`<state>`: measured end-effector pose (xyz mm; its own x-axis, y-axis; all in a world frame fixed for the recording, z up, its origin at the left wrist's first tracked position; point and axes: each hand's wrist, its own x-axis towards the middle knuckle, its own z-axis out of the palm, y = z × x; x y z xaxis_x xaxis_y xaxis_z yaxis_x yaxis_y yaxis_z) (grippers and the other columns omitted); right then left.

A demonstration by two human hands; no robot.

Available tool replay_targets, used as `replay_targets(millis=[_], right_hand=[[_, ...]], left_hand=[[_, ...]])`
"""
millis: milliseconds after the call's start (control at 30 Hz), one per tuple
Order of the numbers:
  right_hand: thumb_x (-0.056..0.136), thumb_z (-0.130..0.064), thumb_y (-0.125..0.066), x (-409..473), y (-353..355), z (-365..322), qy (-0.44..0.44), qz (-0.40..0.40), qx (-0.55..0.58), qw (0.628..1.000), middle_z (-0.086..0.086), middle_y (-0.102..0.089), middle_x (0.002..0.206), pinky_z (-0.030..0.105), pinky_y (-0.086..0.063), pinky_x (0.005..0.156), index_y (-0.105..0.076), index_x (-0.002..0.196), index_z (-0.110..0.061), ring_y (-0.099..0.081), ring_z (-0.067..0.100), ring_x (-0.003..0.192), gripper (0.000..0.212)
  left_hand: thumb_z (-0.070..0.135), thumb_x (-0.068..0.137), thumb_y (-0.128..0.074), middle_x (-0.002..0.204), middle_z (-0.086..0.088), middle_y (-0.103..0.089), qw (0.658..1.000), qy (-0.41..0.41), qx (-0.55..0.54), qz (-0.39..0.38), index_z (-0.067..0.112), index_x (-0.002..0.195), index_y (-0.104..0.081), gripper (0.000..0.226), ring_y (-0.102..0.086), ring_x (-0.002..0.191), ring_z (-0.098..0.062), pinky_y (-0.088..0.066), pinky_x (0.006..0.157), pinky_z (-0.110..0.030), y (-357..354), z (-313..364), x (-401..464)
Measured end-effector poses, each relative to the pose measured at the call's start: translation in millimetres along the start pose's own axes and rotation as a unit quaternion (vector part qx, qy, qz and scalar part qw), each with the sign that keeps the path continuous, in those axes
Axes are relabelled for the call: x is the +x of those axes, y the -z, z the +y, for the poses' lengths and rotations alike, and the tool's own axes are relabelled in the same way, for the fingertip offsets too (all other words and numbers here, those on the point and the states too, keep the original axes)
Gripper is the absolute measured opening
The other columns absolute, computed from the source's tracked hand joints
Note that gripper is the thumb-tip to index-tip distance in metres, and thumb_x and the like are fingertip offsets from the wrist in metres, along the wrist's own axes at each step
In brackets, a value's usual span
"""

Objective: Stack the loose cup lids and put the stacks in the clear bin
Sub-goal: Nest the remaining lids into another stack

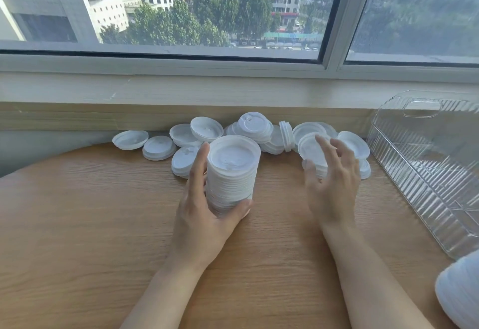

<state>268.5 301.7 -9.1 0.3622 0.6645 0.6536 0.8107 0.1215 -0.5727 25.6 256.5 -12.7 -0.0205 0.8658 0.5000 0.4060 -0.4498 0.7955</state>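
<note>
My left hand [204, 214] grips a tall stack of white cup lids [232, 173] standing on the wooden table [90, 219], thumb at its base and fingers up its left side. My right hand [331, 181] hovers to the right of the stack with fingers spread and relaxed, holding nothing, over a short pile of lids [311, 149]. Several loose white lids [158, 147] lie scattered along the table's far edge below the window sill. The clear ribbed bin [427, 173] stands at the right with nothing visible in it.
Another stack of white lids [458, 292] lies at the lower right corner, near the bin's front end. A pale sill [181, 90] and window run behind the table. The table's left edge curves away.
</note>
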Motion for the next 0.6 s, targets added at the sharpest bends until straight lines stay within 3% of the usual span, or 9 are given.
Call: replay_targets(millis=[67, 233, 333, 467, 600], right_hand=[[0.094, -0.023, -0.074, 2, -1, 8, -0.036, -0.022, -0.045, 0.998, 0.003, -0.054, 0.145, 0.047, -0.04, 0.104, -0.071, 0.13, -0.029, -0.051, 0.029, 0.127, 0.036], [0.093, -0.025, -0.077, -1, -7, 5, -0.002, -0.075, -0.073, 0.995, -0.003, -0.063, 0.139, 0.048, -0.036, 0.106, -0.083, 0.106, -0.032, -0.047, 0.028, 0.134, 0.016], [0.095, -0.029, -0.074, -4, -7, 7, -0.008, -0.129, -0.105, 0.986, -0.005, -0.062, 0.143, 0.047, -0.029, 0.111, -0.082, 0.111, -0.03, -0.04, 0.026, 0.141, 0.018], [0.096, -0.025, -0.071, -4, -10, 9, -0.004, -0.128, -0.128, 0.983, -0.005, -0.064, 0.141, 0.048, -0.031, 0.112, -0.077, 0.124, -0.019, -0.043, 0.027, 0.14, 0.029], [0.093, -0.013, -0.072, -3, -12, 8, -0.001, -0.071, -0.098, 0.993, -0.004, -0.072, 0.129, 0.049, -0.037, 0.108, -0.079, 0.117, -0.017, -0.054, 0.029, 0.13, 0.025]], left_hand=[[0.037, 0.073, -0.092, 0.164, 0.013, -0.04, 1.0, -0.006, 0.004, 0.005, 0.056, 0.161, -0.011, 0.121, -0.046, 0.147, -0.011, -0.049, 0.112, -0.05, 0, 0, 0], [0.037, 0.074, -0.091, 0.166, 0.013, -0.035, 0.998, -0.038, 0.035, 0.022, 0.059, 0.16, -0.004, 0.124, -0.046, 0.146, -0.011, -0.048, 0.114, -0.038, 2, 2, 0], [0.038, 0.077, -0.088, 0.165, 0.021, -0.032, 0.997, -0.057, 0.046, 0.017, 0.057, 0.16, -0.01, 0.116, -0.044, 0.148, -0.015, -0.046, 0.116, -0.044, 2, 3, 0], [0.039, 0.079, -0.087, 0.155, 0.045, -0.024, 0.997, -0.059, 0.051, 0.013, 0.058, 0.159, -0.014, 0.11, -0.044, 0.147, -0.01, -0.046, 0.116, -0.043, 2, 5, 0], [0.038, 0.079, -0.088, 0.158, 0.04, -0.027, 0.997, -0.058, 0.053, 0.015, 0.061, 0.158, -0.011, 0.112, -0.044, 0.147, -0.01, -0.046, 0.116, -0.045, 2, 5, 0]])
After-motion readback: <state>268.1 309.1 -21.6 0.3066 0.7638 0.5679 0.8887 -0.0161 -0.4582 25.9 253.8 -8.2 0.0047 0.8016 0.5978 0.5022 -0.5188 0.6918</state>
